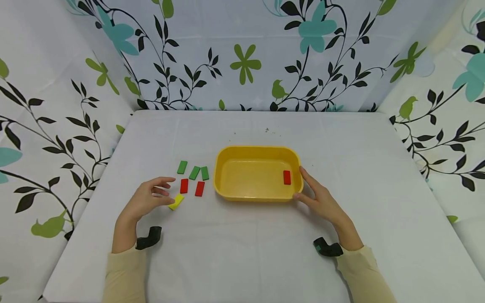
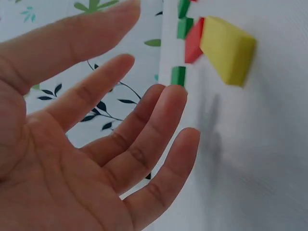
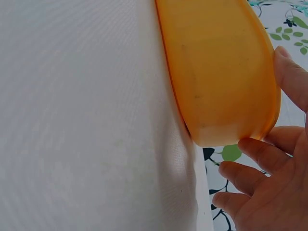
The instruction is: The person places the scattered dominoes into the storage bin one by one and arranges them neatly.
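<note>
A yellow tray [image 1: 257, 199] stands on the table with one red block [image 1: 287, 177] lying inside near its right end. My right hand [image 1: 320, 202] rests against the tray's right end, thumb on the rim and fingertips at the wall [image 3: 226, 96]. Left of the tray, my left hand [image 1: 145, 200] hovers with loosely bent fingers and nothing in them. Just beside its fingertips lies a yellow block [image 2: 228, 50], apart from the hand in the left wrist view. Two red blocks [image 1: 199, 188] and three green blocks [image 1: 182, 167] lie close by.
The white cloth-covered table [image 1: 235, 252] carries the tray and the blocks. Patterned curtains [image 1: 204, 54] hang behind and at both sides. A black wrist mount [image 1: 149, 238] sits at each wrist, close above the tabletop.
</note>
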